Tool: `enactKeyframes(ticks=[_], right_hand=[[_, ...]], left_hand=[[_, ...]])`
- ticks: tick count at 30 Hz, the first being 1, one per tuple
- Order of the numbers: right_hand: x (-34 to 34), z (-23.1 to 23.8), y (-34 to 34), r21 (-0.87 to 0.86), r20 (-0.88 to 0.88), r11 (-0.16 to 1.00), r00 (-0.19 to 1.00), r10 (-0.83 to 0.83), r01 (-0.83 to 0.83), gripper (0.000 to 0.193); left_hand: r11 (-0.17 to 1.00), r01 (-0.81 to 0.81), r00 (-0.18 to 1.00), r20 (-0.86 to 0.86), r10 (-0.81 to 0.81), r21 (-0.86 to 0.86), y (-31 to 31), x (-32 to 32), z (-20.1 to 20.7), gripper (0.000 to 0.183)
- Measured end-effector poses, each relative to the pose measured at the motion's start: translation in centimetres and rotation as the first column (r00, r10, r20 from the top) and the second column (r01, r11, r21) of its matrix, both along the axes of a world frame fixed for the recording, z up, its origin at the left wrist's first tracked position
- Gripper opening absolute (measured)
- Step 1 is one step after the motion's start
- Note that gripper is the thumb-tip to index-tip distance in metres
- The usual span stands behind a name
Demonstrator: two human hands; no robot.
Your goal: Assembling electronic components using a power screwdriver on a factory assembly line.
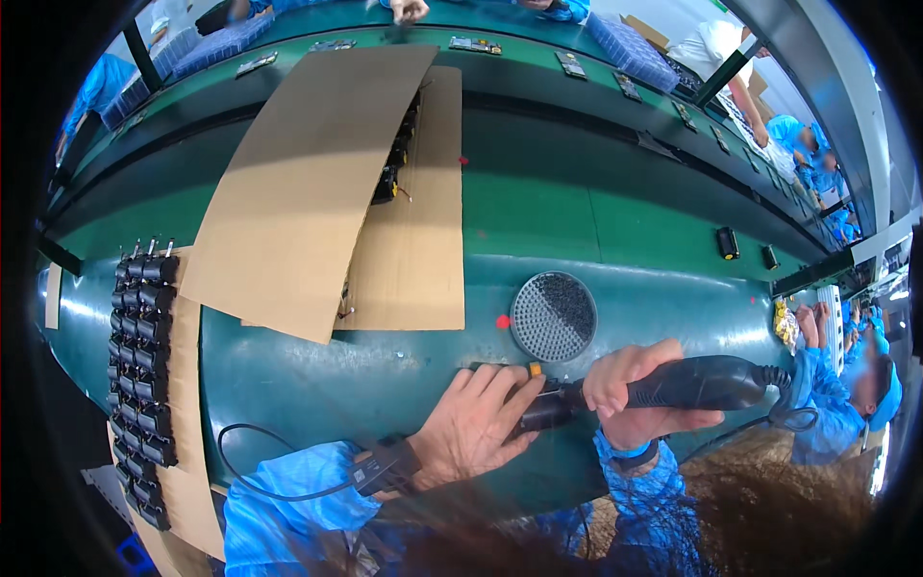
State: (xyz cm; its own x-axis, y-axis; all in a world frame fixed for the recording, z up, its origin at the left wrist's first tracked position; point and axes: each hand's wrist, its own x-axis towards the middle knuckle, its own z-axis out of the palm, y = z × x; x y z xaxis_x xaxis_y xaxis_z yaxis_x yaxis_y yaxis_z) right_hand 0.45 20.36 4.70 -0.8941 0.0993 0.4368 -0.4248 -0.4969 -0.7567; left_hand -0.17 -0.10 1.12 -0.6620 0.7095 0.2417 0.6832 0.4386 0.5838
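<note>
My right hand [625,389] is wrapped round a black electric screwdriver [707,383] with a coiled cord, held almost level. Its tip points left, at a small black part [546,412] by my left fingers. My left hand [481,415] closes on that black part, steadying it low over the green bench; the fingers hide much of it. An orange-yellow bit [536,369] shows beside the fingertips. Just beyond both hands lies a round grey dimpled dish [527,332], its far right side covered with tiny dark pieces, likely screws.
Rows of black units [144,375] stand on cardboard at the left. Large cardboard sheets [308,173] cover more black units further back. Two black units [728,243] sit at the right. Beyond, circuit boards [476,45] line a conveyor; co-workers in blue are around it.
</note>
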Motion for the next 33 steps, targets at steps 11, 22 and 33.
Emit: enactKeyframes(ticks=[11, 22, 33], right_hand=[[0.0, -1.0, -0.1, 0.061, -0.013, 0.992, 0.994, 0.108, -0.107, 0.094], [-0.2, -0.2, 0.0, 0.083, -0.025, 0.992, 0.995, 0.101, -0.099, 0.094], [-5.6, -0.3, -0.6, 0.049, -0.012, 0.99, 0.992, -0.129, 0.129, 0.095]], left_hand=[[1.0, 0.0, 1.0, 0.013, 0.0, -0.003, -0.2, -0.1, 0.2, 0.066], [0.999, -0.014, 1.0, 0.006, 0.015, -0.039, -0.4, -0.2, 0.3, 0.067], [0.999, -0.004, 1.0, -0.02, 0.004, -0.045, -0.3, -0.1, 0.2, 0.066]])
